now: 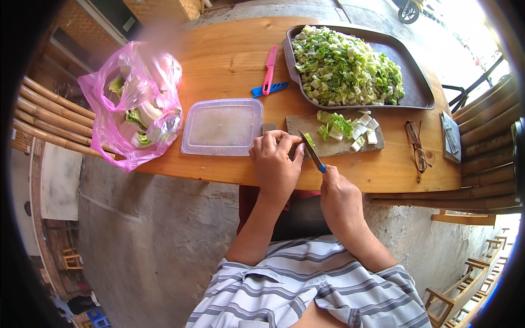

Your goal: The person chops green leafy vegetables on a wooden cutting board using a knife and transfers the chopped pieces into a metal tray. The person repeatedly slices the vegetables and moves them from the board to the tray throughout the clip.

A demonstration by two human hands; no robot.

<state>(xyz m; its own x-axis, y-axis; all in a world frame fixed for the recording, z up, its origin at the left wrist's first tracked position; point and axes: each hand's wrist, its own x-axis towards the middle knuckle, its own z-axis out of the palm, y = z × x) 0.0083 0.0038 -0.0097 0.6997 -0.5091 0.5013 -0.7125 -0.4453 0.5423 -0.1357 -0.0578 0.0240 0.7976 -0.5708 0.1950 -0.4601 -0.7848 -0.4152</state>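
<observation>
My right hand [340, 198] grips a small knife [313, 153] by its blue handle, with the blade pointing away from me. Beside the blade, my left hand [276, 158] has its fingers bent and closed over the left part of a worn cutting board [333, 146]. Whatever those fingers hold is hidden beneath them. A small green leaf piece [310, 139] lies against the blade's right side. Farther right on the board rest cut leafy greens [336, 124] and white stem chunks [366, 131].
A dark tray [418, 93] heaped with chopped cabbage [344, 68] stands behind the board. Left are a lidded plastic container [223, 127] and a pink bag [134, 101] of cabbage. A pink knife [269, 71] and blue sheath [276, 88] lie behind; eyeglasses [416, 146] and a clipboard [451, 136] sit right.
</observation>
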